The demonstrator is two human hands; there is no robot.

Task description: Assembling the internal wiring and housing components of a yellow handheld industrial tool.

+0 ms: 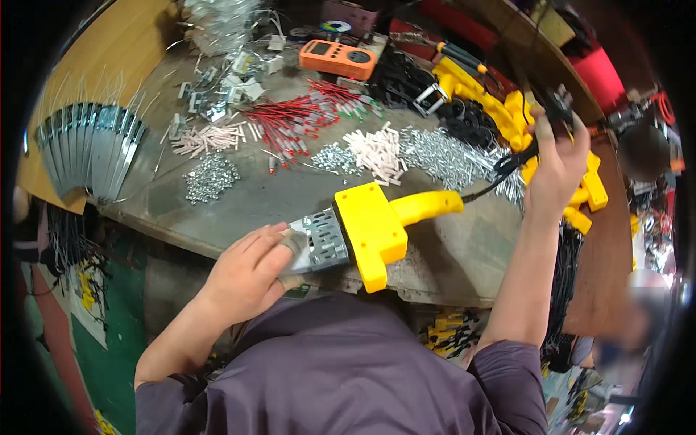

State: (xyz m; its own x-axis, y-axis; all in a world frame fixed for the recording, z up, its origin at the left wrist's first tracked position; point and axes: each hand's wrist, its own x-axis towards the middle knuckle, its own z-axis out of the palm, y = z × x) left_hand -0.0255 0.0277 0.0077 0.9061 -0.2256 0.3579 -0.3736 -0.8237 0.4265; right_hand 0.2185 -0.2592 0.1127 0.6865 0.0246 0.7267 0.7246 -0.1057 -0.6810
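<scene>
Hands (246,274) (557,161) apart, metal casing (328,238) partly hidden

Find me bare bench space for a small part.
Two patches on the grey bench: between the yellow plastic tool housing and right forearm, and between the pile of small silver metal pieces and left hand. Crowded: farther back, with thin red wires, pale pink tubes, silver metal pins and the orange rectangular meter.

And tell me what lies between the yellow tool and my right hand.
In the head view, a black cord runs from the yellow tool to your right hand, past small metal pieces.
</scene>
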